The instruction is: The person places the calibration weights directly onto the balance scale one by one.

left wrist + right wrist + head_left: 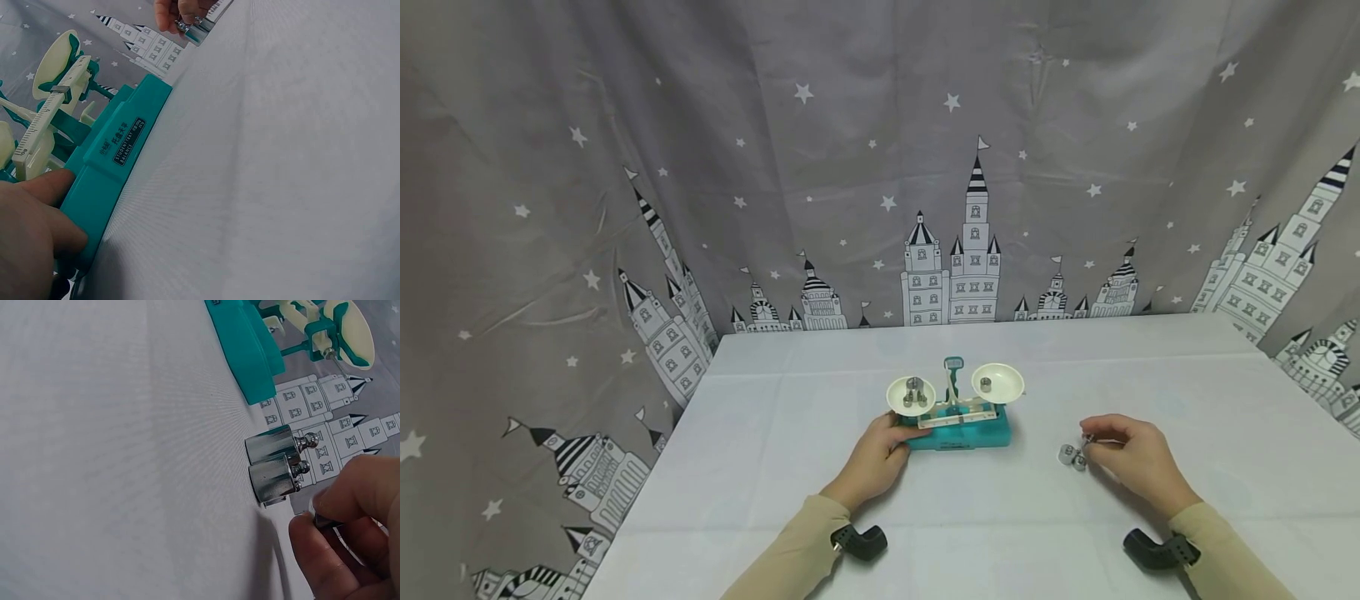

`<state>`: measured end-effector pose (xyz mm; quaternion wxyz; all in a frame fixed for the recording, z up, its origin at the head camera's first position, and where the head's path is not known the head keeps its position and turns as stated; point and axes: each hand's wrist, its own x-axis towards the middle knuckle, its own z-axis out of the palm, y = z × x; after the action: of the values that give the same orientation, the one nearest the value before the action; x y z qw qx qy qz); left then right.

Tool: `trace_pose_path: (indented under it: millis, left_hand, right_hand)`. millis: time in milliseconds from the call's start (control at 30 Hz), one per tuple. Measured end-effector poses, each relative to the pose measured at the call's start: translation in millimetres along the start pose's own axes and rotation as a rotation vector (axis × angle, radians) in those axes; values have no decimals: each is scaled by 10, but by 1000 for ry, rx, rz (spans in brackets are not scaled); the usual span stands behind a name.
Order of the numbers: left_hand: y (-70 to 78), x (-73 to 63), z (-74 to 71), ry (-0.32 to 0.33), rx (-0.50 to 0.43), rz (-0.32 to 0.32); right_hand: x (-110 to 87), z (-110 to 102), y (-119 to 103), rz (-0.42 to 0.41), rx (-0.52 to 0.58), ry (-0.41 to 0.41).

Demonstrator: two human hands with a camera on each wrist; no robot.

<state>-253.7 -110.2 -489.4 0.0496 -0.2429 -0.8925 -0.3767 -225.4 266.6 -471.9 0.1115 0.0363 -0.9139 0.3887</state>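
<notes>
A teal student balance (967, 437) with cream pans stands on the white table. My left hand (874, 460) grips the left end of its base, thumb on the front side in the left wrist view. Several metal weights (914, 386) sit in the left pan (895, 392), which hangs lower. One weight (986, 385) is in the right pan (1009, 382). To the right of the balance, my right hand (1138, 462) pinches a small metal weight (324, 520) between thumb and fingertips, partly hidden by them. Right beside those fingertips, knobbed cylindrical weights (275, 478) stand upright on the table.
The white tablecloth (760, 467) covers the table and shows faint creases. Behind its far edge hangs a grey curtain (850, 208) printed with castles and stars. A black wrist camera (861, 543) is strapped over each beige sleeve.
</notes>
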Motion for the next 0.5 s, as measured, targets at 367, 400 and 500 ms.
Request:
trace_pose_path:
  millis: [367,400,500]
  left_hand:
    - [-13,3,11,0,6,-2]
    - [-15,4,12,0,10,-2]
    - [-18,4,13,3,17,3]
  right_hand:
    - [-14,-35,-46,-7,-13,1]
    - [-14,-37,-48,-10,-10,2]
    - [-13,-41,-44,-32,-1,5]
